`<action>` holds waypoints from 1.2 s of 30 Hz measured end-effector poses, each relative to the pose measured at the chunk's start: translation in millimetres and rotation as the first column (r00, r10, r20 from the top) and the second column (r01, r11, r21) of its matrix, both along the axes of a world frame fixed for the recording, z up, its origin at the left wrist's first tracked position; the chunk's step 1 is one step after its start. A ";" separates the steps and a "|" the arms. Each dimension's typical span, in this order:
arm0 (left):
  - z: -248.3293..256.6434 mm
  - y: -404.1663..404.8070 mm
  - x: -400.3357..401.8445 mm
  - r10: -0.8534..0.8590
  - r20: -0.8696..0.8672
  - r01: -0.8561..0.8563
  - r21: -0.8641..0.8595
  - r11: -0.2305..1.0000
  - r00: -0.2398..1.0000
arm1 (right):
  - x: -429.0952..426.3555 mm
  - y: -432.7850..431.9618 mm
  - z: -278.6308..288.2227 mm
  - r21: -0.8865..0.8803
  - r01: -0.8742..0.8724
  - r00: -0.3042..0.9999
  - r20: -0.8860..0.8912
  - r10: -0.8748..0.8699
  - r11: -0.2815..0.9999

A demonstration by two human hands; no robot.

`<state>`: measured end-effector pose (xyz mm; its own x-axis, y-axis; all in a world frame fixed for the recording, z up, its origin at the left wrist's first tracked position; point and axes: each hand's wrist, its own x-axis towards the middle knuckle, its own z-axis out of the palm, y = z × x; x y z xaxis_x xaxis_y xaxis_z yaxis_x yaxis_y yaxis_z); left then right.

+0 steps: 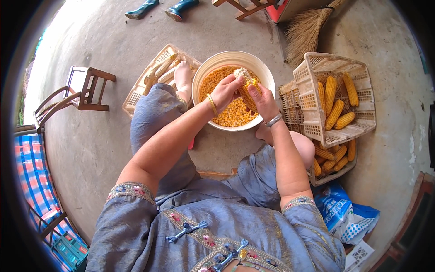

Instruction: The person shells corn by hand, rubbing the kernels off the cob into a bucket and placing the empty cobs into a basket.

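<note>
Both hands hold one partly shelled ear of corn (247, 96) above a white plastic bucket (267, 68). My left hand (226, 92) grips its upper end, where bare pale cob shows. My right hand (264, 102) is around the yellow-kernelled part, thumb on top. Loose corn kernels (234, 116) lie in the bucket beneath. Left of the bucket, a plastic crate (131, 98) holds several pale cobs (166, 76). To the right, a tilted plastic crate (368, 119) contains several yellow ears of corn (334, 114), above another crate (334, 179) with more ears. Some fingertips are hidden behind the ear.
A wooden chair (91, 89) stands at the left. Rubber boots (181, 8) lie at the top, and a straw broom (307, 34) leans at the upper right. Blue and white bags (343, 210) sit beside the lower crate. My legs flank the bucket.
</note>
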<state>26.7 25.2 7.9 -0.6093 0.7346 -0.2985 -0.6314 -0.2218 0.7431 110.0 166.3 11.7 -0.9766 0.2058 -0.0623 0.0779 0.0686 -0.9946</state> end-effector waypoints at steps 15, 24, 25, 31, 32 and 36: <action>12.9 0.6 -0.6 -0.118 -0.064 0.115 -0.048 0.992 0.991 | 1.9 5.0 -2.7 0.381 0.097 0.993 -0.097 -0.064 0.920; 10.0 -2.5 -3.5 -0.133 -0.022 0.132 -0.014 0.991 0.991 | 1.5 7.4 -7.4 0.328 0.091 0.994 -0.088 -0.066 0.940; 10.0 -2.6 -3.6 -0.136 -0.028 0.136 -0.004 0.991 0.990 | 1.8 7.4 -7.3 0.342 0.096 0.993 -0.091 -0.069 0.935; 14.5 -5.0 -3.7 -0.150 -0.092 0.144 -0.068 0.987 0.984 | 3.9 1.9 5.8 0.415 0.121 0.992 -0.093 -0.090 0.902; 11.5 -5.5 -3.5 -0.162 -0.152 0.149 -0.093 0.984 0.975 | 3.4 -0.1 5.4 0.416 0.135 0.989 -0.119 -0.093 0.899; 9.6 -4.5 1.1 -0.103 -0.075 0.094 -0.112 0.989 0.992 | 4.1 -0.3 4.3 0.513 0.103 0.993 -0.106 -0.057 0.852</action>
